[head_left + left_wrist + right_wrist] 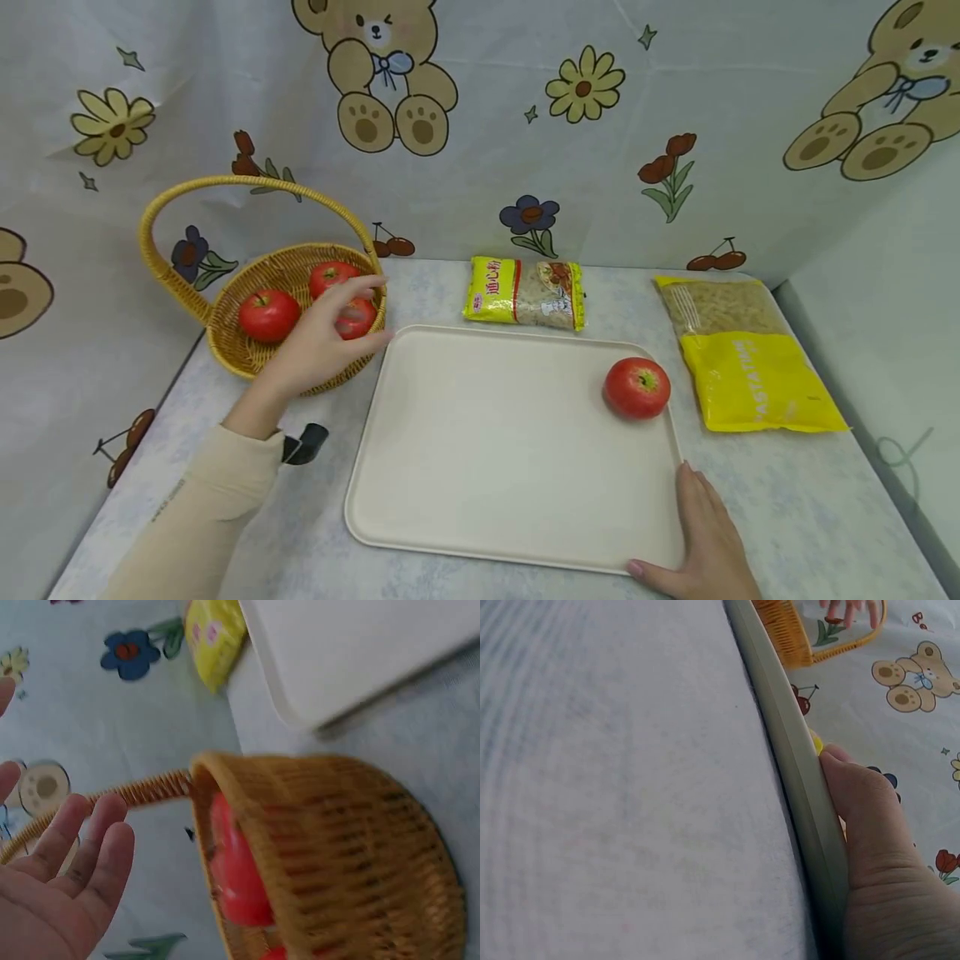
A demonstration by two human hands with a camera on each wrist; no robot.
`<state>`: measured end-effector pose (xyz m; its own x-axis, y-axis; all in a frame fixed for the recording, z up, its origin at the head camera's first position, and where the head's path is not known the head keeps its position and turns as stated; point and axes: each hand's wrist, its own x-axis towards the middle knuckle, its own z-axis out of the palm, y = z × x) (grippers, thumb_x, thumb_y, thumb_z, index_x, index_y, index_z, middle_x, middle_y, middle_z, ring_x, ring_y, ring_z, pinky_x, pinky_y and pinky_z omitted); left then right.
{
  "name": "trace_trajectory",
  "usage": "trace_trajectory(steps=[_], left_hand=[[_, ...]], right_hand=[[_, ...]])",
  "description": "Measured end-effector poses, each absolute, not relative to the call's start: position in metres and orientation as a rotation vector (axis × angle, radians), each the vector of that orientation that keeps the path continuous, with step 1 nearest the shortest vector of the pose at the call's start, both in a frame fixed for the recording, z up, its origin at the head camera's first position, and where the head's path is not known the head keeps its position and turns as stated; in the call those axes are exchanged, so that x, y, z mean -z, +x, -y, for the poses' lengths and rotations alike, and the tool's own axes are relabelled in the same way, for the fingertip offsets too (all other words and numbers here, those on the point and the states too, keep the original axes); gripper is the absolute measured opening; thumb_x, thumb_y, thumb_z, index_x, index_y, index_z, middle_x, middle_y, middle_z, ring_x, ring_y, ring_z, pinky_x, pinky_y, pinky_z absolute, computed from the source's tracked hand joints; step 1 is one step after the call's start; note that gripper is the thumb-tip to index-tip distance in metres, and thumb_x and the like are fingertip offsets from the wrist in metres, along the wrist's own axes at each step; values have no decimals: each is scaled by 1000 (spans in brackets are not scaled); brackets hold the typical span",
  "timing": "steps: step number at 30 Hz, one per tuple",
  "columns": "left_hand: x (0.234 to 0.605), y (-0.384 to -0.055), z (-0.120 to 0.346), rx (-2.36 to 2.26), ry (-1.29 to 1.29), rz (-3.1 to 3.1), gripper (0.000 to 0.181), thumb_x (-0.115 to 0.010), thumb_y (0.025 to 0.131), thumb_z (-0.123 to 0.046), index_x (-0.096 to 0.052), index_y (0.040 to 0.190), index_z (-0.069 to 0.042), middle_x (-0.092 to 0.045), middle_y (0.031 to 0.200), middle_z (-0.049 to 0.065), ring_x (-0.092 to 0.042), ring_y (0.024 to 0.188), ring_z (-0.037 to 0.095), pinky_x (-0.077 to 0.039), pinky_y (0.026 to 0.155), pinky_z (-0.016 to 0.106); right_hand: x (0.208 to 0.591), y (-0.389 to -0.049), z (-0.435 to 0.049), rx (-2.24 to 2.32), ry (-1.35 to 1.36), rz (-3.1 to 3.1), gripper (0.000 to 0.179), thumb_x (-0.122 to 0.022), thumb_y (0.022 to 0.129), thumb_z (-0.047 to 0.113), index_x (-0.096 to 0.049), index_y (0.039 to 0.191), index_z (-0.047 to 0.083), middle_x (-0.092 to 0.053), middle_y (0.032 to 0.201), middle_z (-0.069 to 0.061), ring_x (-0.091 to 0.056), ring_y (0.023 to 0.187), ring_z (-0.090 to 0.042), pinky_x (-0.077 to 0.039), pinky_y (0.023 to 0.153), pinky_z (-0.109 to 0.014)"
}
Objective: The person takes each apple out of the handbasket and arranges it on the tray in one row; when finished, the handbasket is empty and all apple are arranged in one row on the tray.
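Observation:
My left hand (322, 342) hovers above a yellow wicker basket (247, 358), thumb and fingers spread apart with nothing between them. Inside are a red apple (268, 317) at the left, a second apple (330, 275) at the back and a third apple (356, 320) partly behind the hand. The left wrist view shows that palm (56, 907) beside the basket's rim. A beige tray (502, 450) lies to the right, bearing one apple (636, 388) near its far right corner. At the tray's near right corner rests my right hand (708, 542), fingers extended, thumb touching the rim.
A small yellow-and-clear pasta packet (525, 293) lies behind the tray. To the right is a larger yellow pasta bag (757, 358). The basket's tall handle (247, 181) arches above it. A printed cloth (480, 167) stands behind the table.

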<state>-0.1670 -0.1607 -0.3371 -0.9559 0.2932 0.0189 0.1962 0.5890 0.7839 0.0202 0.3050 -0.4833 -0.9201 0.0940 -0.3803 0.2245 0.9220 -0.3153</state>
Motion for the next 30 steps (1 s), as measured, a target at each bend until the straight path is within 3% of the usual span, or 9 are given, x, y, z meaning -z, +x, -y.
trace_trajectory(steps=[5, 8, 13, 21, 30], left_hand=[[348, -174, 208, -1329, 202, -2674, 73, -69, 93, -36, -31, 155, -28, -35, 150, 20, -44, 125, 40, -46, 99, 53], [358, -177, 218, -1269, 145, -2702, 74, -67, 95, -35, -27, 157, -26, -26, 152, 23, -39, 126, 43, -45, 99, 55], [375, -185, 222, -1151, 97, -2705, 81, -66, 94, -40, -18, 158, -33, -10, 153, 26, -37, 128, 48, -45, 100, 61], [389, -193, 221, -1117, 65, -2670, 91, -72, 90, -40, -13, 159, -33, -15, 149, 30, -44, 121, 47, -44, 97, 64], [393, -204, 213, -1038, 15, -2659, 90, -70, 90, -41, -13, 159, -29, -18, 148, 32, -31, 134, 50, -33, 107, 71]], right_hand=[[482, 21, -305, 486, 224, -2734, 155, -72, 57, 83, 15, 156, 2, -9, 160, -33, -12, 140, -52, -16, 108, -75], [482, 20, -305, 483, 237, -2721, 155, -72, 57, 84, 15, 156, 2, -8, 161, -32, -12, 141, -52, -17, 108, -75], [483, 19, -304, 485, 266, -2695, 154, -71, 57, 84, 16, 156, 4, -6, 162, -30, -10, 141, -51, -17, 108, -75], [485, 18, -305, 477, 277, -2694, 156, -70, 54, 85, 15, 156, 4, -9, 162, -30, -12, 141, -50, -19, 108, -75], [484, 19, -305, 478, 260, -2718, 156, -71, 53, 85, 12, 157, 3, -12, 161, -31, -14, 140, -50, -21, 107, -75]])
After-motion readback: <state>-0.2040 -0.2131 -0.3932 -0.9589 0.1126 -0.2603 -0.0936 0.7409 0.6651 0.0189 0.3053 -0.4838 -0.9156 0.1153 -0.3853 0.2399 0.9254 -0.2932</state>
